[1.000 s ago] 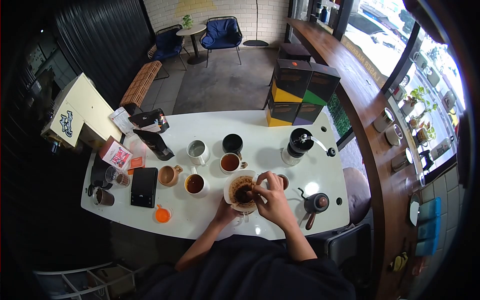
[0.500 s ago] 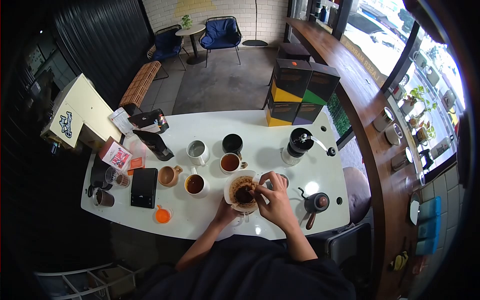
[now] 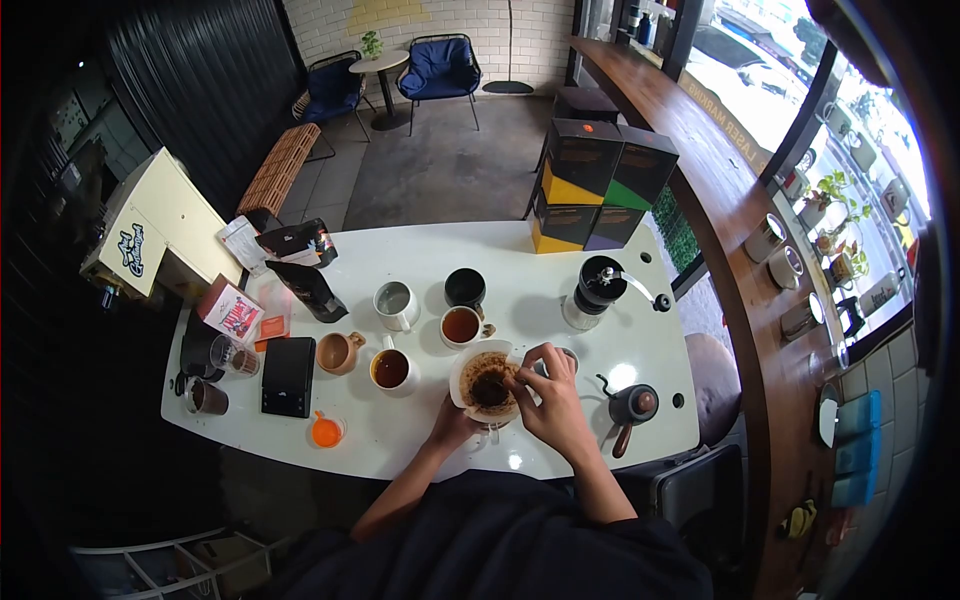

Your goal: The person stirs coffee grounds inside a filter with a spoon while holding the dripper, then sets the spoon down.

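In front of me is a coffee dripper lined with a paper filter point(image 3: 467, 381), with dark wet coffee grounds point(image 3: 490, 388) inside. My left hand point(image 3: 454, 424) is closed around the dripper's lower left side, its fingers partly hidden beneath. At the filter's right edge, my right hand point(image 3: 546, 396) has thumb and fingers pinched together on the paper. A small cup point(image 3: 568, 359) is mostly covered by that hand. Just beyond the dripper stands a white cup of reddish-brown coffee point(image 3: 460, 326), and to its left a white mug of coffee point(image 3: 390, 370).
A hand grinder point(image 3: 600, 285) and a small lidded pot point(image 3: 632, 405) stand right. Left are a brown cup point(image 3: 338, 352), a black scale point(image 3: 288, 376) and an orange scoop point(image 3: 326, 430). Behind are a grey mug point(image 3: 396, 304), a black cup point(image 3: 465, 289) and stacked boxes point(image 3: 585, 185).
My right fingertips have shifted very slightly at the filter's edge. The left hand and the dripper stay where they were.
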The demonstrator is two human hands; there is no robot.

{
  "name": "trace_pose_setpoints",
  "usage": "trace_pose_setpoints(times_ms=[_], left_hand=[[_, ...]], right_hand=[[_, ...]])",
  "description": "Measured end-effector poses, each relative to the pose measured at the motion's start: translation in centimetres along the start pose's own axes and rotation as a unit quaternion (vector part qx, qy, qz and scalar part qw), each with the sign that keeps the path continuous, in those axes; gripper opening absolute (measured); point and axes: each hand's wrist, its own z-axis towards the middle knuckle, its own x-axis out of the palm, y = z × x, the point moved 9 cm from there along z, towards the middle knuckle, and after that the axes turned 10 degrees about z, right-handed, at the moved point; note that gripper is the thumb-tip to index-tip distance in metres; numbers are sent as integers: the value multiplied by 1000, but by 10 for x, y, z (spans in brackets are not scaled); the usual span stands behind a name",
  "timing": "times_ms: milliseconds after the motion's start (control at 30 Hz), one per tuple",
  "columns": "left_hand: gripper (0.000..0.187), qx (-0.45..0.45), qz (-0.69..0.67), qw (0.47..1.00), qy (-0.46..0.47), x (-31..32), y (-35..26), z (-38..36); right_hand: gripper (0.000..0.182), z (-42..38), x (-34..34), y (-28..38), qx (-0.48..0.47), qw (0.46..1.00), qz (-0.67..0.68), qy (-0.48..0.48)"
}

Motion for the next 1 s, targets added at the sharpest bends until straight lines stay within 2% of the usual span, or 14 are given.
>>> trace_pose_setpoints(times_ms=[67, 167, 300, 367, 467, 567, 700, 800, 900, 1000], left_hand=[[65, -6, 23, 1000, 14, 1, -1, 0], [63, -11, 13, 1000, 3, -1, -17, 1], [61, 1, 38, 999, 0, -2, -25, 1], [60, 4, 34, 999, 10, -1, -31, 1], [61, -15, -1, 1000, 4, 0, -21, 0], [62, -2, 20, 1000, 8, 0, -16, 0], [62, 9, 34, 999, -6, -1, -19, 1], [61, 7, 17, 1000, -3, 0, -16, 1], [61, 4, 52, 999, 6, 0, -14, 0], [61, -11, 22, 1000, -2, -1, -13, -1]], right_hand=[[13, -1, 1, -4, 37, 998, 55, 17], [12, 0, 0, -7, 40, 999, 35, -11], [12, 1, 3, -1, 17, 999, 35, 24], [13, 1, 1, -4, 43, 997, 55, 11], [13, 2, 2, 0, 14, 999, 19, 25], [13, 2, 0, 0, 30, 998, 53, 29], [13, 1, -2, -5, 31, 999, 34, -3], [13, 0, 2, -1, 10, 999, 26, 32], [13, 0, -4, -7, 32, 998, 54, -7], [13, -1, -1, -7, 22, 999, 31, 16]])
